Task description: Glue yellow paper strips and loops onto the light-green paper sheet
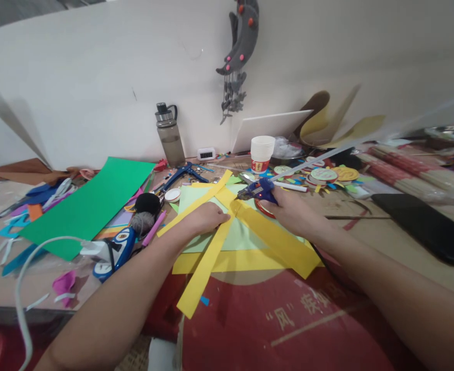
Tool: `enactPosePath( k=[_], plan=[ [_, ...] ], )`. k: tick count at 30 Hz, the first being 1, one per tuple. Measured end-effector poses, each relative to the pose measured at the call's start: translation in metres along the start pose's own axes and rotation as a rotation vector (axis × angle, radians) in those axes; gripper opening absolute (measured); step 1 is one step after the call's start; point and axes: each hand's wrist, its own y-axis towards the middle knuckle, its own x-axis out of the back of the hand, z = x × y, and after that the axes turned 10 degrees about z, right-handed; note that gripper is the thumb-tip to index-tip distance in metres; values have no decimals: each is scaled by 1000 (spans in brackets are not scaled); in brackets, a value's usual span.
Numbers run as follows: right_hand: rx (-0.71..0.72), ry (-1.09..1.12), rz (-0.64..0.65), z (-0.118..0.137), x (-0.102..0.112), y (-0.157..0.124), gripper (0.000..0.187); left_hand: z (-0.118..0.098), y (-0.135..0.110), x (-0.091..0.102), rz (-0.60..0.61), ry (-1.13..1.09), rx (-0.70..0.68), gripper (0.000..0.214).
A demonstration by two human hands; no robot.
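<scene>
Right now, the right hand (pixel 283 202) is wrapped around a blue glue gun (pixel 264 189), its nozzle near where yellow strips (pixel 276 237) meet over pale green paper (pixel 242 243) on the table (pixel 397 278). The left hand (pixel 208 217) curls nearly closed, fingertips at one strip; whether it's pinching, I can't tell.

Muted, even light leaves the wall (pixel 95 77) paler at left and greyer toward the right. Soft shadows lie beneath the yellow strips (pixel 203 273). Wide-angle distortion stretches the edges; fine detail looks smeared.
</scene>
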Motion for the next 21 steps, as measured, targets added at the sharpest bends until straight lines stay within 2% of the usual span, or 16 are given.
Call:
enactPosePath(
  k=[4, 8, 21],
  plan=[
    [46, 56, -60, 1, 6, -4, 24, -1, -1, 1, -16, 12, -1, 41],
    [-19, -1, -45, 2, 5, -5, 25, -3, -3, 1, -21, 0, 21, 40],
    [-63, -130, -29, 1, 2, -5, 27, -3, 0, 1, -34, 90, 13, 39]
  ],
)
